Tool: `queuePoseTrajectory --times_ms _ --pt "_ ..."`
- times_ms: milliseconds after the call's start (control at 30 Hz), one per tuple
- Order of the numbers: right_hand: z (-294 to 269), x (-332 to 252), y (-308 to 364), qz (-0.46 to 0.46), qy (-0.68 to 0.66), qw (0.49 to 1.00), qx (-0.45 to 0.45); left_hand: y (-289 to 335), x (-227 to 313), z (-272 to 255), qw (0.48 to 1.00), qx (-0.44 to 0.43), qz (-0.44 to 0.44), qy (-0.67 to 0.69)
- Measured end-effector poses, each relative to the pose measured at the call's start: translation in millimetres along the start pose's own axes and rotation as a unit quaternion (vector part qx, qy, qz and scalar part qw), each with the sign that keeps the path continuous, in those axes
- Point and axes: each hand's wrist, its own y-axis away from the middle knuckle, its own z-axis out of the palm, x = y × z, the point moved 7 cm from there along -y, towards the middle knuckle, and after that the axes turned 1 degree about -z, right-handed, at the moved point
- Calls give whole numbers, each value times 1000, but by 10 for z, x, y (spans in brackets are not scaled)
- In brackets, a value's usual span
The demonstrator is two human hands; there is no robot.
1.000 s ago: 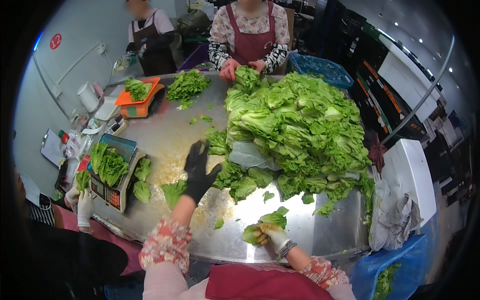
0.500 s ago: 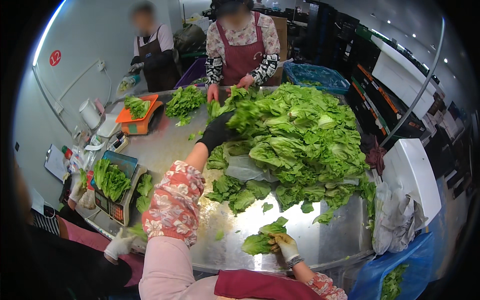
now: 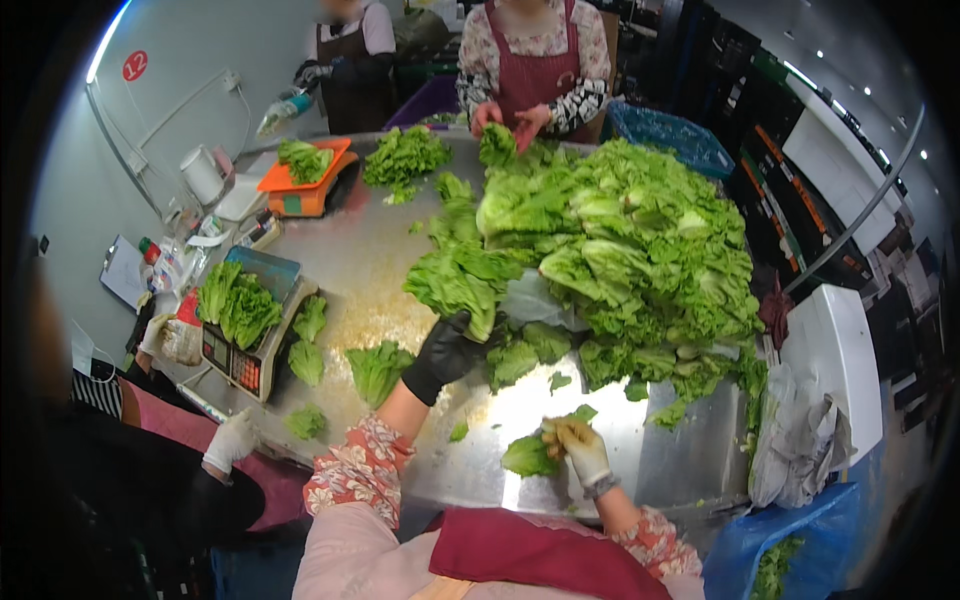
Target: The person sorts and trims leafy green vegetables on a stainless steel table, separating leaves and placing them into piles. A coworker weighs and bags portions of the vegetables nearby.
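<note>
My left hand (image 3: pixel 447 355), in a black glove, is closed on the base of a leafy green lettuce (image 3: pixel 462 280), lifted at the near-left side of a large lettuce heap (image 3: pixel 650 240). My right hand (image 3: pixel 580 448), in a stained white glove, pinches some lettuce leaves (image 3: pixel 530 456) low over the metal table (image 3: pixel 460 480). Fingers partly cover those leaves. A separate lettuce bunch (image 3: pixel 380 370) lies just left of my left wrist.
At left stand a scale with lettuce (image 3: pixel 240 310) and an orange scale (image 3: pixel 300 190). A co-worker's gloved hand (image 3: pixel 232 440) is near the left edge; another person (image 3: pixel 535 70) handles leaves opposite. Plastic bags (image 3: pixel 800 440) hang at right beside a blue bag (image 3: pixel 800 540).
My left hand has drawn back from the far side of the heap toward me, bringing a lettuce. My right hand still holds its leaves. The view has shifted slightly.
</note>
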Motion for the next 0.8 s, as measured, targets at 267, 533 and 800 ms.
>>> queuePoseTrajectory --times_ms 267,533,800 --pt "357 -478 -145 -233 316 909 141 767 -951 253 892 72 91 -438" --pt "152 77 -5 11 -185 982 23 1217 -1166 -14 623 -67 166 -761" --pt "411 -144 292 138 -425 868 -215 1468 -948 -18 800 177 -243 -519"
